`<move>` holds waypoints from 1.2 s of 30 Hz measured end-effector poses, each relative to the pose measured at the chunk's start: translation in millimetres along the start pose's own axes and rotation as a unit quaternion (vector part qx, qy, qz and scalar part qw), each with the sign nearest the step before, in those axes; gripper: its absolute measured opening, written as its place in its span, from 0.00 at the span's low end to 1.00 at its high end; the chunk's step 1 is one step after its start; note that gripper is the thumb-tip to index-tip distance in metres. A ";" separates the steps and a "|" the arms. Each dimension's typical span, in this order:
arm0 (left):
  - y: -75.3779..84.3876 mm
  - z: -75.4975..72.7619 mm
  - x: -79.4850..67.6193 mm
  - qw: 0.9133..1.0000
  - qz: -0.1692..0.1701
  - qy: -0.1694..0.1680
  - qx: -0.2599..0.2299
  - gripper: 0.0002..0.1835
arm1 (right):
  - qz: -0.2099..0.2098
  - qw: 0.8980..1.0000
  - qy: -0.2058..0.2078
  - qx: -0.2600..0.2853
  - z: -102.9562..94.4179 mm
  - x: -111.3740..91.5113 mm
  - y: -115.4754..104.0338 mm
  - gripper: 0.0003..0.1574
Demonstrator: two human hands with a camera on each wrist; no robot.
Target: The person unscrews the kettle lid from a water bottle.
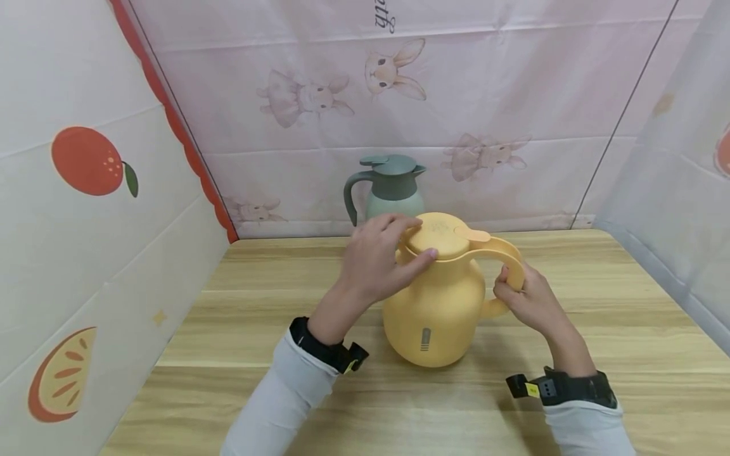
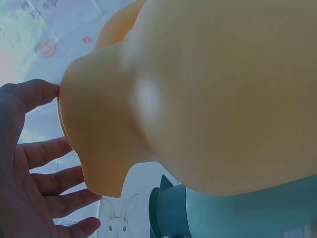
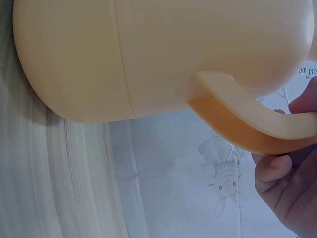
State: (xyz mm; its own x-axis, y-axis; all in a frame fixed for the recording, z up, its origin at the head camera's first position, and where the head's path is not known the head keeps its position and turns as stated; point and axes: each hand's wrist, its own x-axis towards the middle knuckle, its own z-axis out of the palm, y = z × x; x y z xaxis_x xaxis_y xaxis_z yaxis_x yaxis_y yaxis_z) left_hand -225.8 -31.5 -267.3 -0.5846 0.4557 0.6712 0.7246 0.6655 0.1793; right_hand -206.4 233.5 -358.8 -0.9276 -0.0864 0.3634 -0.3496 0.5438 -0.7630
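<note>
A yellow thermos jug (image 1: 433,310) stands upright on the table, its handle pointing right. My right hand (image 1: 530,297) grips the jug's handle; the right wrist view shows the curled fingers (image 3: 274,171) around the handle (image 3: 247,111). At the top, my left hand (image 1: 376,256) touches the rim of the round lid (image 1: 438,235) with thumb and fingertips, the fingers spread and fairly straight. The left wrist view also shows that thumb (image 2: 42,93) against the lid edge. Behind stands a green thermos jug (image 1: 393,193), partly hidden by the yellow one and my left hand.
The wood-grain table (image 1: 217,380) carries both jugs. A pink cloth wall (image 1: 319,38) printed with rabbits rises right behind the green jug. White printed cloth walls close off the left (image 1: 114,253) and right (image 1: 678,190) sides.
</note>
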 end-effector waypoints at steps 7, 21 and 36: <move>5.0 0.9 13.3 0.997 -0.015 -0.073 -0.002 0.27 | 0.007 1.000 -0.001 -0.001 1.0 -0.4 -0.6 0.04; 14.6 6.8 36.2 0.994 -0.006 -0.112 0.015 0.24 | -0.003 1.000 -0.002 -0.001 2.8 0.4 -1.0 0.03; 30.7 13.7 47.2 0.984 -0.040 -0.147 0.092 0.29 | -0.010 1.000 0.005 -0.007 1.4 0.1 0.4 0.02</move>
State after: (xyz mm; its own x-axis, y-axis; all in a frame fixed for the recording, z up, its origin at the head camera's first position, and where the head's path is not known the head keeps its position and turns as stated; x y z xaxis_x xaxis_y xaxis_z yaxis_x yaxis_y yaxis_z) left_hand -236.2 18.5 -239.9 -0.7372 0.5300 0.4190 0.6089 0.7900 0.0720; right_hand -206.8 232.5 -359.8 -0.9194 -0.0886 0.3833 -0.3653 0.5535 -0.7485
